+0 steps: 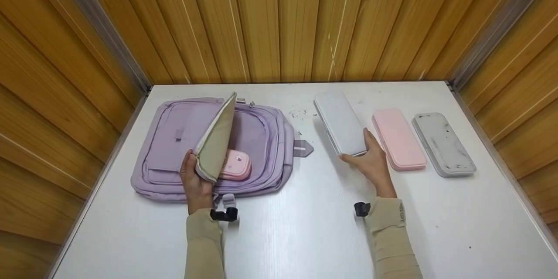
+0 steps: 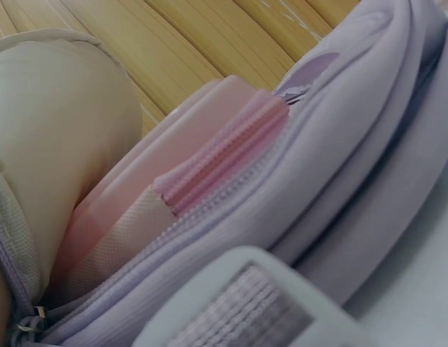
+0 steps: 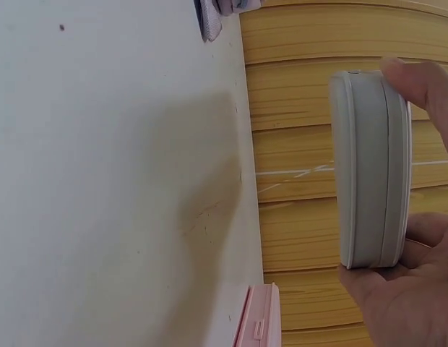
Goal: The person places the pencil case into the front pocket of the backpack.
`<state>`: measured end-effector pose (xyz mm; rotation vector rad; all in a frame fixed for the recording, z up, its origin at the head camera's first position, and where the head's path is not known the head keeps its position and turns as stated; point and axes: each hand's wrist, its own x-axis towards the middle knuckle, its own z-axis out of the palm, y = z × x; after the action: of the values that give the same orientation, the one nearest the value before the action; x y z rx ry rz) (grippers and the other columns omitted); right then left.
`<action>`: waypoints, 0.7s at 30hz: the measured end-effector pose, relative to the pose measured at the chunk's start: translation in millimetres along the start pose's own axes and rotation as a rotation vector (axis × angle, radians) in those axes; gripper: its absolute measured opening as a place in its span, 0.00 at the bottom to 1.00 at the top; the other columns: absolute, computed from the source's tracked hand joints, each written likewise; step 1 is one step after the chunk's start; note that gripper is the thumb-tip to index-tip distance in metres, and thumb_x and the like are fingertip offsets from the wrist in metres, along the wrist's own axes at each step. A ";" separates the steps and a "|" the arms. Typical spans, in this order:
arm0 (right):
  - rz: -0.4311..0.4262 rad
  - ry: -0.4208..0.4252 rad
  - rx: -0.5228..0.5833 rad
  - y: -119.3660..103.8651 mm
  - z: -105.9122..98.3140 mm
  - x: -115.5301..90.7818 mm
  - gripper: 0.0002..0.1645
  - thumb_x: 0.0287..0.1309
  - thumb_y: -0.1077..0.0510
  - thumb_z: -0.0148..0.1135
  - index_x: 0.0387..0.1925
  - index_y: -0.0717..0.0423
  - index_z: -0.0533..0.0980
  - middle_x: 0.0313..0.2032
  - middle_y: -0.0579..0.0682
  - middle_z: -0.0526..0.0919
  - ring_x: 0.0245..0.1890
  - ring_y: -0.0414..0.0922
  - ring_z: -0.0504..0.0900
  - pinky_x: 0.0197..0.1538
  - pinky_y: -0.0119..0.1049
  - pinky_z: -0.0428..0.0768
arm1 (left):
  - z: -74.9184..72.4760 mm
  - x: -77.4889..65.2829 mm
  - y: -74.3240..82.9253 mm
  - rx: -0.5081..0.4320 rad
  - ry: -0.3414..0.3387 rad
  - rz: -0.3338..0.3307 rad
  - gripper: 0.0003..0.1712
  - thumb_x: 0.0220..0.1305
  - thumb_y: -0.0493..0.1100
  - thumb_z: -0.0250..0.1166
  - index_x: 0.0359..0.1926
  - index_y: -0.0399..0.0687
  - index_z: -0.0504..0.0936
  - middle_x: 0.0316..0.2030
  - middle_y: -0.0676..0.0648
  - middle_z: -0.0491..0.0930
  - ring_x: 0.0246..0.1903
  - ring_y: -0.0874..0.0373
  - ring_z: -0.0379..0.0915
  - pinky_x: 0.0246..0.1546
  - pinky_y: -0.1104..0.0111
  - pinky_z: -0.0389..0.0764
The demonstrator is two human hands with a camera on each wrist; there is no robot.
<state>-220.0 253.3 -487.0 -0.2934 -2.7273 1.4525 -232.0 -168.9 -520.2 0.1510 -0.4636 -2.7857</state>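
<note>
The head view looks forward and down from above the near side of the purple backpack (image 1: 187, 122), farthest off of the three, with the wooden wall (image 1: 301, 22) beyond it. The left wrist view sits low and very close at the backpack's near edge, tilted, facing across its open pocket. The right wrist view, well to the backpack's right, is turned on its side, facing the wall over the table (image 1: 296, 235). Head and left wrist share that pocket; head and right wrist share the white case (image 1: 341, 124) right of the backpack

No readable text, marking (image 1: 402, 212) on right sleeve (image 1: 388, 231) (perhaps letters), too small
</note>
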 end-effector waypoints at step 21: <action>-0.134 -0.093 -0.011 -24.9 14.4 13.2 0.67 0.39 0.51 0.79 0.75 0.54 0.47 0.75 0.58 0.47 0.75 0.60 0.46 0.74 0.54 0.53 | -2.8 1.6 -2.3 0.056 -0.049 0.037 0.09 0.48 0.36 0.74 0.33 0.44 0.86 0.34 0.44 0.84 0.34 0.54 0.81 0.37 0.66 0.83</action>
<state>-238.3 230.4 -475.2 -0.0430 -2.7654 1.4518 -233.7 -168.1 -523.7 0.0858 -0.5518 -2.7464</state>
